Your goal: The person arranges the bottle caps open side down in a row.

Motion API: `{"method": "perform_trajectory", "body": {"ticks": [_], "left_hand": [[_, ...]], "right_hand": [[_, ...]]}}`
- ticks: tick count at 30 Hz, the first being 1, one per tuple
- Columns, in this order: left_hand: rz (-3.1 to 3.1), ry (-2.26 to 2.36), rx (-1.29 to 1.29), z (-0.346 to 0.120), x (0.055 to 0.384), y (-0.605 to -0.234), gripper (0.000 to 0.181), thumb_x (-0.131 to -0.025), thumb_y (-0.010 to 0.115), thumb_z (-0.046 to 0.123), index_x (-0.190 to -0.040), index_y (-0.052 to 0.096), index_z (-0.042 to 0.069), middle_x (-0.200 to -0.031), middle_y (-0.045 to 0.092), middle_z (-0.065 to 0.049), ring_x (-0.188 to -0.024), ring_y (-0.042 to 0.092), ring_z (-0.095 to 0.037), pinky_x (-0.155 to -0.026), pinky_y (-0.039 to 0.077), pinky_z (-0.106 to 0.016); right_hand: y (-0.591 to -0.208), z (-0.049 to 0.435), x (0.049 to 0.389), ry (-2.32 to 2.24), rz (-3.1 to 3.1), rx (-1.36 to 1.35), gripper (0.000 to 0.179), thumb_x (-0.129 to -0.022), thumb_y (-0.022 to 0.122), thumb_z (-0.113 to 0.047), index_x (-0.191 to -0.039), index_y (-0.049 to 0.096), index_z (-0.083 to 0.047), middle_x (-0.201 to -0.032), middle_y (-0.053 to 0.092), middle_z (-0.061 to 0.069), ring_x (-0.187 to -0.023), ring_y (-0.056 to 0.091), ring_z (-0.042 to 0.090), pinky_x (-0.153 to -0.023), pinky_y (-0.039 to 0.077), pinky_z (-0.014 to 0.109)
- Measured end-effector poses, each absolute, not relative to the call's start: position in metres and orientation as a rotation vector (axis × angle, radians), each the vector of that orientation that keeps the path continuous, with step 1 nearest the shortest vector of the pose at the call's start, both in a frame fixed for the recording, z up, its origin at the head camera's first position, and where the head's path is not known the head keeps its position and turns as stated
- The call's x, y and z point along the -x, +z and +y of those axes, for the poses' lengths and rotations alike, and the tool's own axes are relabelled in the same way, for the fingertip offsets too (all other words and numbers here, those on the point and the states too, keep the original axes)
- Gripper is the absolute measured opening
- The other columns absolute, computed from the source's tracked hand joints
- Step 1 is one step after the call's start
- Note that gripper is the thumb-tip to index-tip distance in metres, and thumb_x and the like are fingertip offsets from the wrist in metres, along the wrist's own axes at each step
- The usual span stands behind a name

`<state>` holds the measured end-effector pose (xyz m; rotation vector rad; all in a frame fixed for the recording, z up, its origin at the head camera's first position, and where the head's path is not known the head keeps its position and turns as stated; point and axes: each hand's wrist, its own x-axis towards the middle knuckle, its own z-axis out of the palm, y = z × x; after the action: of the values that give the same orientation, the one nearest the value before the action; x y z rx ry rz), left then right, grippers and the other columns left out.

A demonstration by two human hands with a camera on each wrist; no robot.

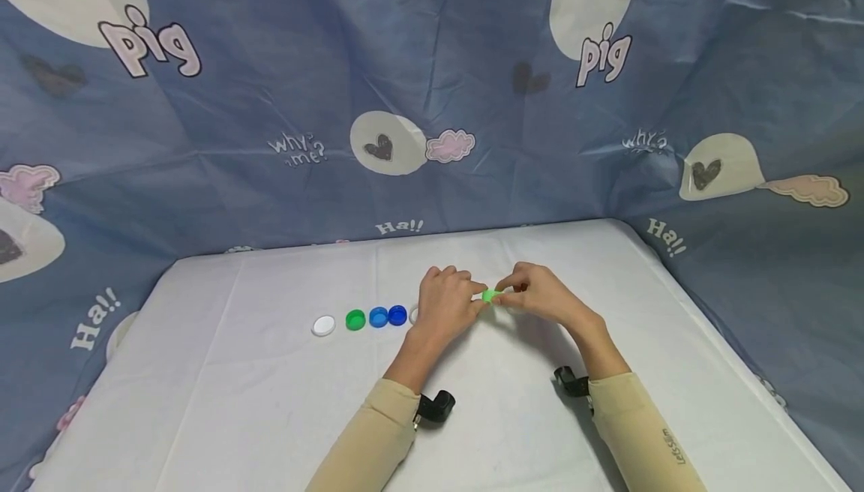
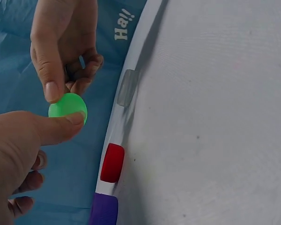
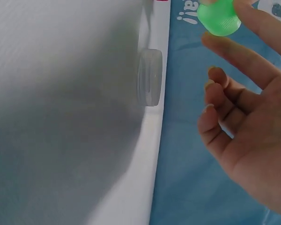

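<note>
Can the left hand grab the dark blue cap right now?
Probably yes, after letting go: the left hand pinches the bright green cap, but the dark blue cap lies nearby, with nothing covering it.

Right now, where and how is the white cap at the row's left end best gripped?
Pinch the white cap by its round rim, probably from above: it lies flat on the table, with space between it and the darker green cap.

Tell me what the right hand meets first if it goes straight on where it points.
First, the bright green, round plastic cap touching the right hand; past that, likely the left hand, though exact depth is unclear.
</note>
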<state>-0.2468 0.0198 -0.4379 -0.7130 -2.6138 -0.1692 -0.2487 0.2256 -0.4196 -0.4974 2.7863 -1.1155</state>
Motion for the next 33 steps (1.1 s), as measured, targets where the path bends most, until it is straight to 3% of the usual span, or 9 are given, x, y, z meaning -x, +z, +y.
{"method": "perform_trajectory", "body": {"ticks": [7, 16, 23, 33], "left_hand": [[-2.698, -0.339, 0.637, 0.0172, 0.2486, -0.4391, 0.032, -0.085, 0.070, 0.055, -0.108, 0.078, 0.034, -0.081, 0.072, 0.010, -0.072, 0.060, -0.011, -0.071, 0.043, -0.030], [-2.766, -0.448, 0.651, 0.0184, 0.2464, -0.4354, 0.030, -0.087, 0.069, 0.053, -0.109, 0.078, 0.034, -0.072, 0.067, 0.009, -0.063, 0.050, -0.009, -0.067, 0.040, -0.029], [-2.775, -0.448, 0.651, 0.0196, 0.2452, -0.4346, 0.037, -0.082, 0.075, 0.054, -0.113, 0.076, 0.033, -0.096, 0.077, 0.008, -0.071, 0.058, -0.011, -0.070, 0.042, -0.030], [-2.620, -0.321, 0.696, 0.0199, 0.2465, -0.4364, 0.040, -0.077, 0.078, 0.056, -0.112, 0.075, 0.037, -0.091, 0.074, 0.012, -0.077, 0.062, -0.011, -0.073, 0.043, -0.031]], "right_hand": [[-0.4162, 0.2236, 0.2448, -0.956, 2.983, 0.514, 0.023, -0.082, 0.081, -0.032, -0.104, 0.079, -0.025, -0.085, 0.055, -0.005, -0.070, 0.048, 0.016, -0.060, 0.040, 0.030], [-0.4174, 0.2240, 0.2433, -0.982, 2.998, 0.557, 0.021, -0.085, 0.079, -0.029, -0.104, 0.079, -0.020, -0.086, 0.056, -0.008, -0.071, 0.048, 0.013, -0.060, 0.040, 0.028], [-0.4178, 0.2265, 0.2447, -1.131, 2.908, 0.593, 0.016, -0.085, 0.079, -0.021, -0.099, 0.080, -0.013, -0.085, 0.059, -0.003, -0.071, 0.049, 0.015, -0.061, 0.043, 0.026], [-0.4153, 0.2328, 0.2472, -1.338, 2.700, 0.491, 0.012, -0.085, 0.076, -0.019, -0.094, 0.081, -0.012, -0.088, 0.065, 0.005, -0.077, 0.055, 0.018, -0.068, 0.047, 0.029]]}}
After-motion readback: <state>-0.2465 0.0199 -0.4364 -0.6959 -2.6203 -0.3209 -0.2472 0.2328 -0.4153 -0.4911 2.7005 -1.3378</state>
